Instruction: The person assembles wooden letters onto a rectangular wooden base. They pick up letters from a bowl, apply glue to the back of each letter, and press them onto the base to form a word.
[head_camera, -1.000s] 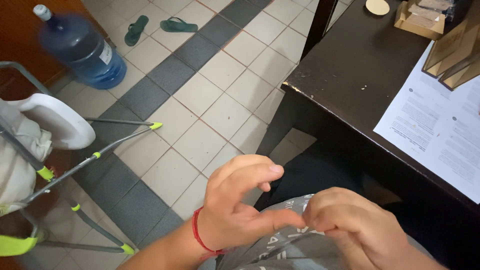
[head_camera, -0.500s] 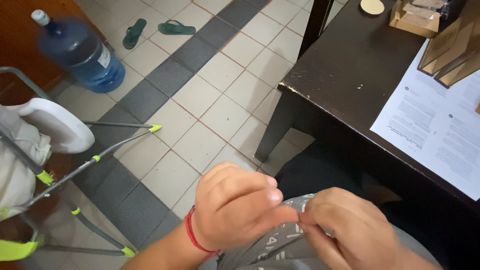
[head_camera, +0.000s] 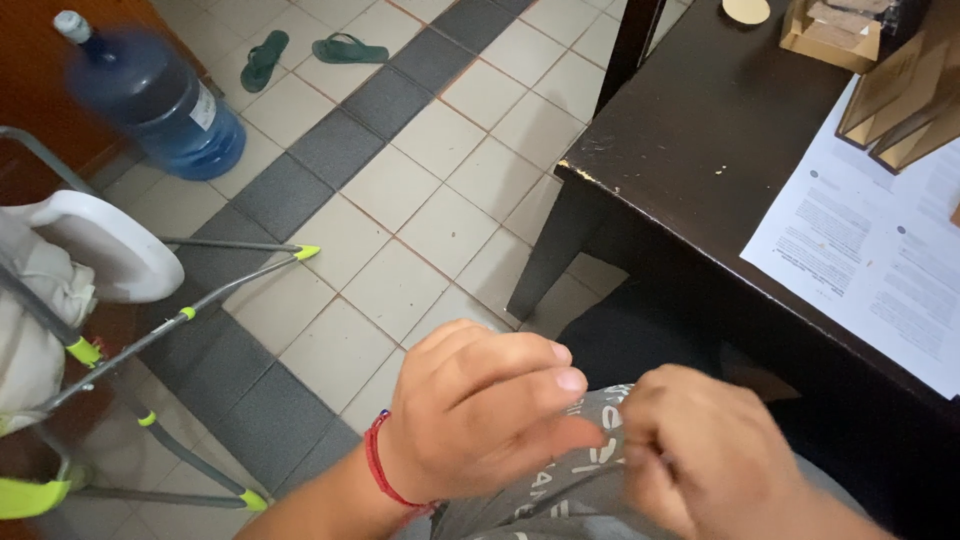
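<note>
My left hand (head_camera: 480, 415), with a red string bracelet (head_camera: 378, 462) on its wrist, hovers low in the frame over my grey printed shirt (head_camera: 560, 480). Its fingers are curled together and the thumb points toward my right hand (head_camera: 700, 460). The right hand is blurred, with fingers closed into a loose fist, a small gap away from the left. I see nothing clearly held in either hand.
A dark wooden table (head_camera: 720, 160) stands at the right with printed sheets (head_camera: 870, 250), wooden pieces (head_camera: 900, 100) and a small box (head_camera: 830, 30). On the tiled floor are a blue water bottle (head_camera: 160, 110), green flip-flops (head_camera: 300, 50) and a grey-and-lime framed seat (head_camera: 110, 250).
My hands were touching at the fingertips over the shirt; now they have drawn slightly apart and the right hand blurs with motion. The view has shifted a little.
</note>
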